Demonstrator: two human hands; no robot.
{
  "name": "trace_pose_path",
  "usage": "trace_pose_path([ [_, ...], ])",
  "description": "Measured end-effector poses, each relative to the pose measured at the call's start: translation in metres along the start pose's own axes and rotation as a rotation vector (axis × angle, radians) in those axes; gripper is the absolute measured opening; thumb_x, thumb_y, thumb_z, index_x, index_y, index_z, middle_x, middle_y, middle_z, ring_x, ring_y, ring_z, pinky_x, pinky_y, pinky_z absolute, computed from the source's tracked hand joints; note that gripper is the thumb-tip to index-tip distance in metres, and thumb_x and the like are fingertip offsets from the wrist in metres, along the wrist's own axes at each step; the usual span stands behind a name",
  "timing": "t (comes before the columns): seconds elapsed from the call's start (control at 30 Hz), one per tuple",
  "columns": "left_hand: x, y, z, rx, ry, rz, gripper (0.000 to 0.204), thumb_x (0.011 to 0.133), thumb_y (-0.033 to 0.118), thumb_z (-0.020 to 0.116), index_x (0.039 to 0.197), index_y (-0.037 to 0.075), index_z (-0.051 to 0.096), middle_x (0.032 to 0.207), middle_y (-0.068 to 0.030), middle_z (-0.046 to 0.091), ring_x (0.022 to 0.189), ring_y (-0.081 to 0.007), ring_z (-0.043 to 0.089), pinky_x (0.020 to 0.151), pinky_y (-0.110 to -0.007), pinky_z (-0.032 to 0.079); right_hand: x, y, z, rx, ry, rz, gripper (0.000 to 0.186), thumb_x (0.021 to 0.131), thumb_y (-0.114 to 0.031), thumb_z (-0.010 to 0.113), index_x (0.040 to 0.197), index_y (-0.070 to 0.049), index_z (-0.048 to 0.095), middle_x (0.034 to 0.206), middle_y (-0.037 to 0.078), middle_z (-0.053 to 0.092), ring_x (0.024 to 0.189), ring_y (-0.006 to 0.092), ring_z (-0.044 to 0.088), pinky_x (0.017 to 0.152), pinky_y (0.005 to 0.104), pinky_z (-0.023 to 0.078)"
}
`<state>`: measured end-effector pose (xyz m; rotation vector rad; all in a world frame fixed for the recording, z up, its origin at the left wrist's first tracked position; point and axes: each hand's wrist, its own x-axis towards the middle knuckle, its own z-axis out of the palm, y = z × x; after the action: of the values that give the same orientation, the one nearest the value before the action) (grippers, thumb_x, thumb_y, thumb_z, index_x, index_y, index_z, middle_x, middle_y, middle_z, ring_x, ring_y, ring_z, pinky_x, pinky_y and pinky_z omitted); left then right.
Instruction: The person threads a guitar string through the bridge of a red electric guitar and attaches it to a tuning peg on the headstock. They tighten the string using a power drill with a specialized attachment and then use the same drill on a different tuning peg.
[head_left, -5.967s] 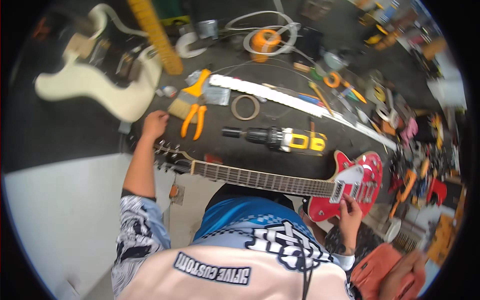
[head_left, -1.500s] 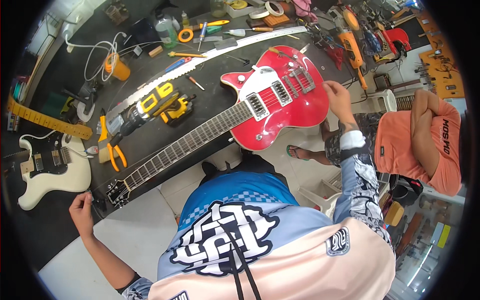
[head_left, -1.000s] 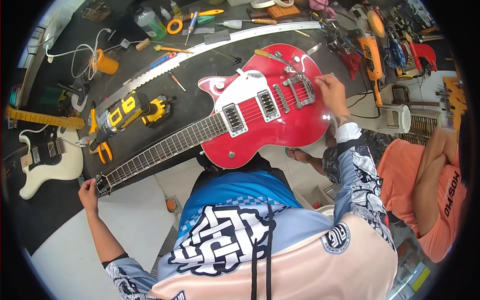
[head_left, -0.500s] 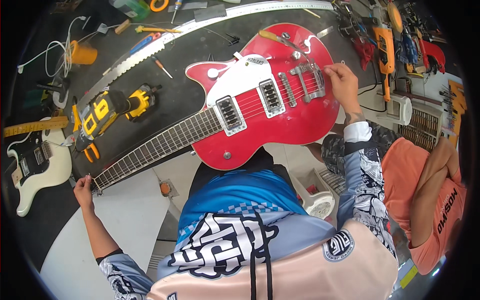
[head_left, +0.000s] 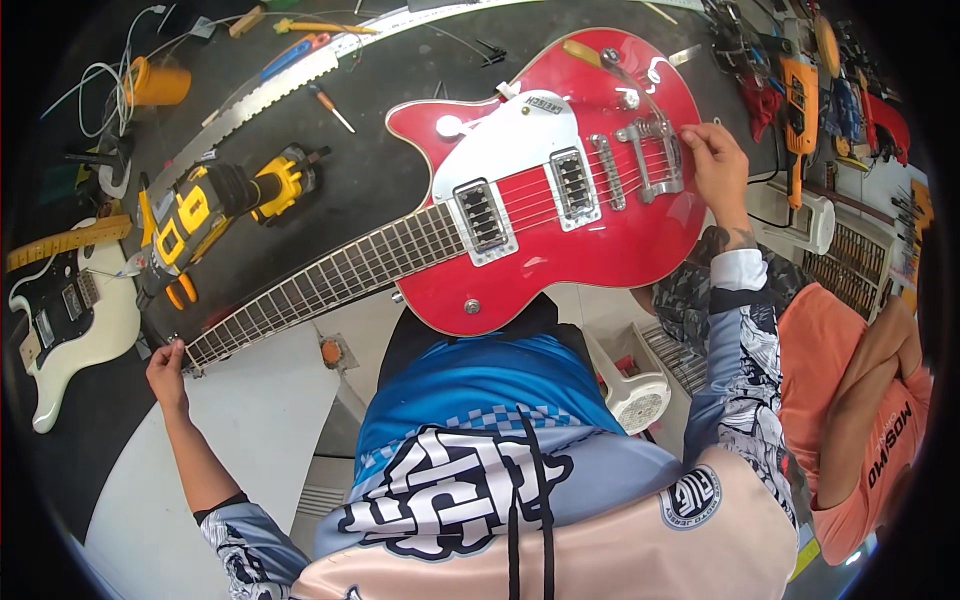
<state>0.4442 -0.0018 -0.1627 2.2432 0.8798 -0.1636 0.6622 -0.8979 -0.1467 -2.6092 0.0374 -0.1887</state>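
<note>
A glossy red electric guitar lies face up across the dark bench, its body to the right and partly over my lap. Its fretted neck points to the lower left, where my left hand has thumb and fingers pinched at the headstock end. What they pinch is too small to make out. Beside the metal vibrato tailpiece, at the body's right edge, my right hand is closed in a pinch; its contents are hidden. A white pickguard and two chrome-framed pickups sit on the body.
Left of the neck lie a yellow-black cordless drill and a cream guitar body. A long metal ruler, a screwdriver and an orange tape roll are behind. An orange power tool is far right, near a seated person.
The view has shifted slightly, so the guitar appears a little higher and farther right. Both pinched hands keep about the same places at the headstock and tailpiece.
</note>
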Motion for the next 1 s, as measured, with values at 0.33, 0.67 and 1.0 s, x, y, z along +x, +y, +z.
trace_pose_path([
  [0.33, -0.018, 0.0, -0.006, -0.084, -0.043, -0.029, 0.014, 0.095, 0.014, 0.074, 0.095, 0.0, 0.072, 0.088, 0.0002, 0.068, 0.083, -0.0077, 0.056, 0.08, -0.025, 0.044, 0.002, 0.003, 0.001, 0.021, -0.033, 0.035, 0.016, 0.093, -0.016, 0.071, 0.101, -0.004, 0.076, 0.095, 0.007, 0.072, 0.088, 0.0197, 0.068, 0.081, 0.0293, 0.051],
  [0.67, -0.031, -0.009, -0.016, -0.144, -0.003, -0.029, 0.014, 0.093, 0.014, 0.076, 0.094, 0.001, 0.071, 0.088, -0.0001, 0.069, 0.083, -0.008, 0.058, 0.08, -0.024, 0.045, 0.007, 0.003, 0.001, -0.005, -0.052, -0.002, 0.018, 0.094, -0.017, 0.071, 0.102, -0.001, 0.075, 0.093, 0.008, 0.07, 0.086, 0.0183, 0.066, 0.081, 0.0282, 0.051],
  [1.0, -0.029, -0.004, -0.006, -0.065, -0.004, -0.03, 0.016, 0.093, 0.015, 0.077, 0.095, 0.0, 0.072, 0.085, 0.002, 0.067, 0.079, -0.0058, 0.055, 0.073, -0.023, 0.043, 0.01, 0.024, -0.003, -0.056, -0.084, -0.011, 0.023, 0.097, -0.025, 0.071, 0.105, -0.004, 0.076, 0.102, 0.006, 0.072, 0.093, 0.0158, 0.067, 0.085, 0.0271, 0.051],
])
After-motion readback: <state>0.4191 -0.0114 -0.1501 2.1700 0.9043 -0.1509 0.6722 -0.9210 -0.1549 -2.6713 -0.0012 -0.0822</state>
